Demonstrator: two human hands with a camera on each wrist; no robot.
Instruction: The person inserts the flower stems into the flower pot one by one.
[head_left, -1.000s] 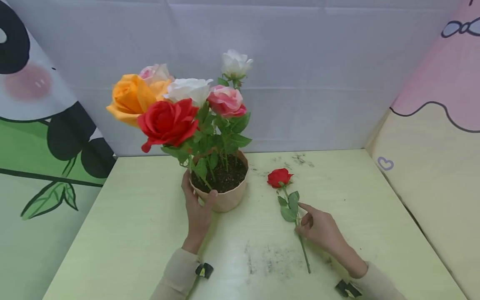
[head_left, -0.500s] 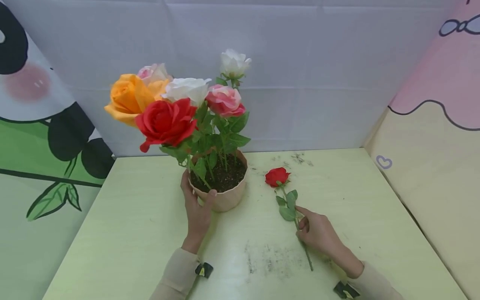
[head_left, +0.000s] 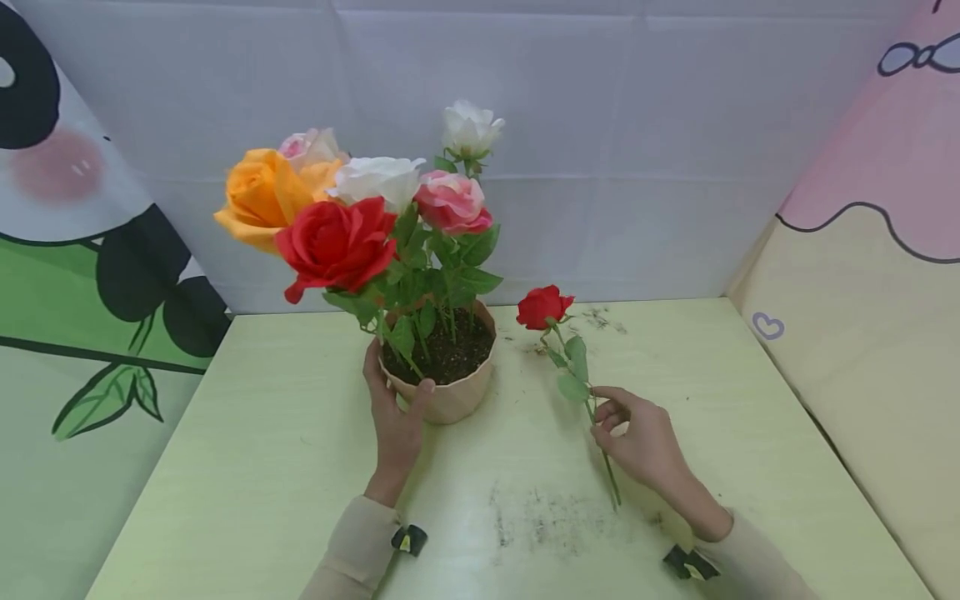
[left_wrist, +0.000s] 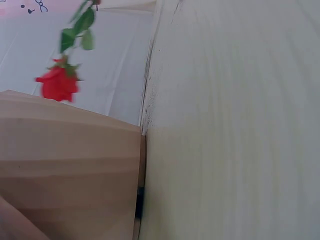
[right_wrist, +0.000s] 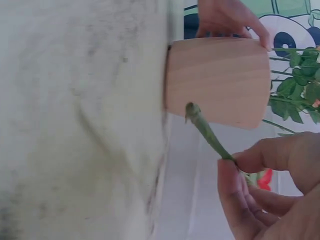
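My left hand (head_left: 393, 425) grips the left side of a peach-coloured flower pot (head_left: 453, 404), thumb at the front rim. Dark soil (head_left: 468, 346) fills the pot, and several artificial roses in red, orange, white and pink stand in it. To the pot's right, my right hand (head_left: 637, 433) pinches the green stem of a single red rose (head_left: 543, 308) between thumb and fingers. The right wrist view has the stem's cut lower end (right_wrist: 192, 110) pointing out past the fingertips, raised off the table. In the left wrist view, the rose's bloom (left_wrist: 59, 84) appears beyond the pot wall (left_wrist: 70, 170).
Pale table (head_left: 262, 467) under both hands, with dark soil crumbs (head_left: 540, 521) scattered at the front and behind the rose. A white cloth backdrop (head_left: 637, 167) rises along the back edge, and cartoon-printed panels (head_left: 862, 333) flank the sides.
My right hand has lifted the red rose off the table, its bloom moving up and slightly left and the stem end rising too. My left hand has stayed on the pot.
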